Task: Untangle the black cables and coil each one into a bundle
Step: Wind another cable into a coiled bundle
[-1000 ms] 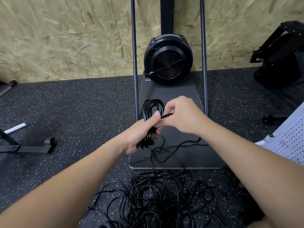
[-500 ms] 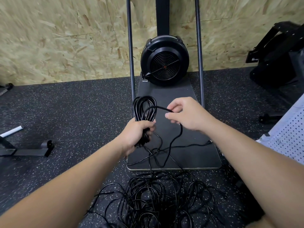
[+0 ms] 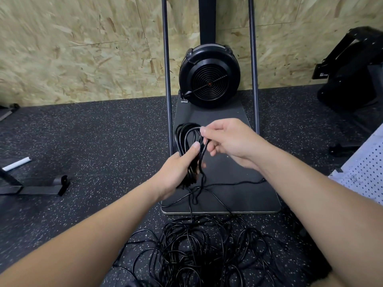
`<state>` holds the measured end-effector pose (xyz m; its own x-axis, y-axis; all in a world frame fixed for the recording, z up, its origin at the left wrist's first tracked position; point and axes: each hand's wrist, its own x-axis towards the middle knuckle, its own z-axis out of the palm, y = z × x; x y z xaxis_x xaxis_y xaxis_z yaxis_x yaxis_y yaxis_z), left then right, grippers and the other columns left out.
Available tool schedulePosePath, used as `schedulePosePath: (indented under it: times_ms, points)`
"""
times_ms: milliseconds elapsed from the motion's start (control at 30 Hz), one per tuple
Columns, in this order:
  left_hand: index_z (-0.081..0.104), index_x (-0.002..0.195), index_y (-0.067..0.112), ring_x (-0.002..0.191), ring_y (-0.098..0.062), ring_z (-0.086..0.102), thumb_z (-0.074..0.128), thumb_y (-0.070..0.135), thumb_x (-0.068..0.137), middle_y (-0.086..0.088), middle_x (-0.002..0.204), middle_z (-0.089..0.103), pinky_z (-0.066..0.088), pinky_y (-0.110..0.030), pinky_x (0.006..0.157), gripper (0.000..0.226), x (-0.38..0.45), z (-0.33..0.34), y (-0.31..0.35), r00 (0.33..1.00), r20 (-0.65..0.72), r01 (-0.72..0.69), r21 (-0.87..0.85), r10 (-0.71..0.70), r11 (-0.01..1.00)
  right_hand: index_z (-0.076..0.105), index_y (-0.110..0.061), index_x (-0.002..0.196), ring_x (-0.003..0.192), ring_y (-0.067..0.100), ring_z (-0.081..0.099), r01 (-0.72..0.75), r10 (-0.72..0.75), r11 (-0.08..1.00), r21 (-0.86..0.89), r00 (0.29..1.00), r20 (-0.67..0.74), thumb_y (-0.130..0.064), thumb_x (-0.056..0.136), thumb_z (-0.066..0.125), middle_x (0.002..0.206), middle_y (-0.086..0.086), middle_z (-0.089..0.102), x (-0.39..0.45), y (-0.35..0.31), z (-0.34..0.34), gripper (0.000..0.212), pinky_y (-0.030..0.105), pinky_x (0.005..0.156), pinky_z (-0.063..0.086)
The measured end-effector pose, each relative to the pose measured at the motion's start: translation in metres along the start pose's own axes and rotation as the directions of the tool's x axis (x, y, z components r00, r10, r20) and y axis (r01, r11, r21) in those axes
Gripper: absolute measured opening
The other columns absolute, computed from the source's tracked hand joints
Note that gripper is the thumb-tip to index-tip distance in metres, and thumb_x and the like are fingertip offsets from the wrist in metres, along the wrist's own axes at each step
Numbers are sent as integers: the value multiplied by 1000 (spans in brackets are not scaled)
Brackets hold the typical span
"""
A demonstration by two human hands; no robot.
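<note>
From the head view, the left hand (image 3: 176,172) is clenched around the waist of a half-made cable bundle (image 3: 186,146), its loops standing up above the fist over the dark base plate (image 3: 228,183) of a fan-wheel machine (image 3: 209,76). The right hand (image 3: 230,141) pinches one strand at the top of the loops, just beside the left thumb. From the bundle a free strand drops to the tangled black cables (image 3: 203,251) heaped on the speckled rubber floor (image 3: 93,141) between the forearms.

To do this wrap well, the right grip should probably lay the strand flat against the existing loops at matching length, the left thumb lifting only briefly to trap it. Drawing slack gently would likely keep the heap from knotting; a snag calls for shaking loose, not pulling.
</note>
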<state>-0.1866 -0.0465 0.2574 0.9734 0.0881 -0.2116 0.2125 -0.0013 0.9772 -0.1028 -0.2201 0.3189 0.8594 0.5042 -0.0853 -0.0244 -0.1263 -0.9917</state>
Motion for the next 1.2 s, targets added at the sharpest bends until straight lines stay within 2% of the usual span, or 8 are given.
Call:
schedulePosePath:
  times_ms: [233, 333, 433, 567, 700, 833, 1000, 1200]
  points:
    - [76, 129, 26, 91, -12, 65, 69, 33, 108, 6, 106, 74, 58, -33, 82, 23, -8, 19, 5, 983, 90, -160, 12, 158, 987, 74, -10, 99, 57, 22, 75, 93, -141, 979, -183, 952, -273, -24, 90, 90, 69, 7, 77, 0, 1, 3, 23, 34, 61, 62]
    - [78, 98, 33, 82, -14, 60, 66, 30, 110, 2, 93, 69, 53, -36, 76, 17, -6, 17, 8, 983, 60, -174, 8, 173, 985, 71, -9, 105, 66, 24, 80, 143, -180, 980, -140, 937, -300, -21, 90, 91, 80, 8, 79, -1, 1, 5, 27, 37, 67, 67]
    - [67, 88, 21, 83, -28, 60, 67, 40, 109, -9, 84, 63, 52, -48, 74, 28, -3, 10, 10, 987, -16, -158, -26, 158, 987, 72, -6, 110, 84, 24, 83, 161, -147, 986, 36, 957, -252, -10, 100, 78, 100, 14, 77, 4, 4, 1, 13, 45, 86, 69]
    - [65, 87, 14, 73, -28, 63, 66, 56, 106, -15, 96, 70, 39, -27, 51, 46, 3, -4, 15, 992, -93, -92, -57, 86, 994, 73, -21, 117, 105, 8, 78, 57, -87, 950, -308, 993, -85, 8, 93, 67, 114, -5, 77, 8, 20, -5, 38, 41, 95, 65]
    - [66, 81, 14, 91, -32, 68, 68, 52, 105, -19, 98, 74, 59, -41, 83, 45, 6, -9, 22, 997, -44, -69, -286, 59, 956, 59, -29, 148, 132, 17, 66, 62, 106, 835, -547, 957, 270, -12, 86, 85, 133, -20, 69, 2, 45, 6, 70, 40, 111, 55]
    - [57, 88, 17, 71, -17, 60, 66, 35, 110, -1, 75, 53, 61, -37, 88, 30, 5, -9, 29, 993, -99, -103, -447, 65, 889, 66, -23, 121, 114, 20, 76, 11, 143, 882, -471, 946, 290, -27, 80, 91, 113, -7, 82, 7, 61, 11, 48, 53, 111, 55]
    - [55, 88, 23, 63, -12, 41, 70, 36, 107, 4, 75, 39, 48, -28, 67, 27, 11, -24, 33, 982, -174, -145, -459, 72, 877, 75, -11, 107, 82, 18, 66, -22, 203, 885, -465, 917, 343, -22, 94, 85, 95, 16, 82, 2, 48, 11, 20, 38, 84, 50]
    - [55, 85, 23, 63, -14, 46, 70, 36, 108, 2, 75, 47, 40, -30, 61, 30, 14, -46, 40, 961, -263, -160, -276, 85, 948, 84, -7, 104, 77, 19, 62, 84, 37, 960, -268, 908, 417, -11, 99, 76, 77, 8, 72, -5, 14, 9, 10, 31, 90, 49]
